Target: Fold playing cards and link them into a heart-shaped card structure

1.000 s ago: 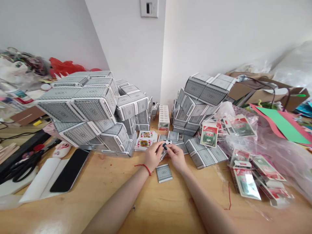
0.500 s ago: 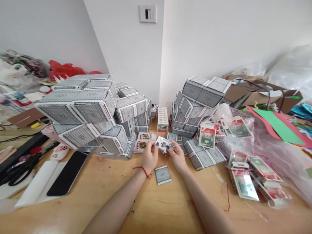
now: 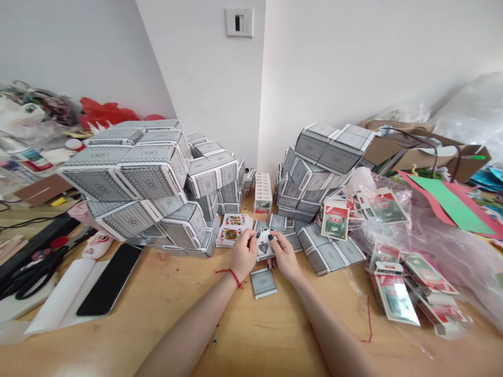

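Head view: both hands hold one small card pack over the wooden table.

The left hand (image 3: 242, 255) and right hand (image 3: 285, 255) pinch the spade-marked pack (image 3: 263, 247) between closed fingertips, just above a face-down card deck (image 3: 263, 283) on the table (image 3: 165, 293). Face-up cards (image 3: 232, 230) lie just beyond, grey box stacks (image 3: 145, 178) rise left, and a black phone (image 3: 110, 280) rests well apart.

Left: black rectangular smartphone (image 3: 109, 280) lies on a white paper sheet (image 3: 65, 296), black-handled scissors (image 3: 29, 269) beside it.
Right: green paper sheet (image 3: 451, 204) on crumpled clear plastic (image 3: 440, 235).
Wall: white switch plate (image 3: 239, 22).
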Available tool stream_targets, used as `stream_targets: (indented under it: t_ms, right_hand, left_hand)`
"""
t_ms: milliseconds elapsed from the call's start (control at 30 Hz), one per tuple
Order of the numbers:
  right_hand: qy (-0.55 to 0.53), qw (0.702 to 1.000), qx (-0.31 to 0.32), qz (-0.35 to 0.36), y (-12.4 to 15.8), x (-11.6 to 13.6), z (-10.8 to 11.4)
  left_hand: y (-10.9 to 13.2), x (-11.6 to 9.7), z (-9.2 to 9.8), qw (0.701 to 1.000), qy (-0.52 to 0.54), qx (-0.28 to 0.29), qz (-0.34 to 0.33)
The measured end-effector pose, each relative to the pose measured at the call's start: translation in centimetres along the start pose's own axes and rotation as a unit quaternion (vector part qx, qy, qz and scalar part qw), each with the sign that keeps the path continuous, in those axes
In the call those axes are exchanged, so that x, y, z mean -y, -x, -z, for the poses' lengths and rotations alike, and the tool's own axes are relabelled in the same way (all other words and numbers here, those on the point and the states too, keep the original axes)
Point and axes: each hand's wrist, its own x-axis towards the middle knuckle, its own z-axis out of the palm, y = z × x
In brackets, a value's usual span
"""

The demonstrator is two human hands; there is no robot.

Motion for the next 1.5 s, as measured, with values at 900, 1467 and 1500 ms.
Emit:
stream_targets:
  t_ms: [900, 1467, 1500]
  right_hand:
    - [-0.108, 0.992, 0.030, -0.054, 0.3, -0.3, -1.0]
    - [-0.148, 0.983, 0.060, -0.085, 0.5, -0.1, -1.0]
    - [-0.156, 0.982, 0.065, -0.085, 0.5, 0.0, -1.0]
  left_hand:
    - [0.5, -0.4, -0.4, 0.993, 0.102, -0.004, 0.061]
    - [0.4, -1.1, -0.1, 0.979, 0.189, -0.019, 0.070]
    - [0.4, -1.1, 0.0, 0.978, 0.195, -0.019, 0.071]
